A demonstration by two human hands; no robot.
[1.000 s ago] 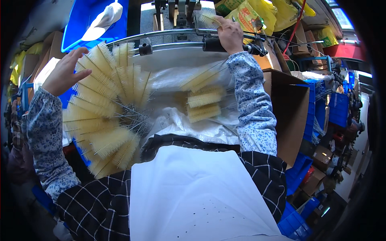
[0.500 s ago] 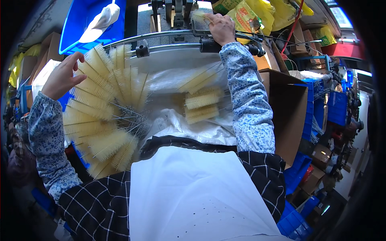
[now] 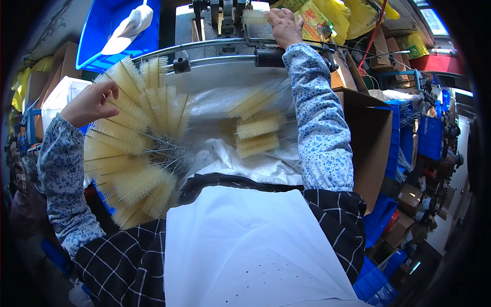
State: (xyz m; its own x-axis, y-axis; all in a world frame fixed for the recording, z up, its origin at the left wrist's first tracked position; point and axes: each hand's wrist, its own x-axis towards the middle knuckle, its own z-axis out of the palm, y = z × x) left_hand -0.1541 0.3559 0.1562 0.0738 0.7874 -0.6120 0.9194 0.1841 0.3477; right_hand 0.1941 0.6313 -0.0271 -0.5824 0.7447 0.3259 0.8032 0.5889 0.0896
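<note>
A wide fan of pale yellow bristle brushes (image 3: 120, 135) with thin wire stems spreads on my left. Over its outer edge hovers my left hand (image 3: 92, 104), fingers loosely bent and thumb apart, nothing visible between them. At the far side, my right hand (image 3: 286, 26) closes on the right end of a single bristle brush (image 3: 255, 18) at a dark metal machine (image 3: 227, 20). Its grip is partly hidden behind the fingers. More brushes lie in a small stack (image 3: 258, 134) on white sheeting (image 3: 217, 153) between my arms.
Metal rails (image 3: 220, 61) with black clamps cross in front of the machine. A blue bin (image 3: 97, 33) with a white cap (image 3: 128, 29) stands far left. An open cardboard box (image 3: 365, 143) is beside my right arm, with yellow bags (image 3: 332, 20) beyond.
My left hand has shifted slightly right and nearer, its fingers curling more. My right hand has moved a little right and away, and the brush at the machine shows more fully.
</note>
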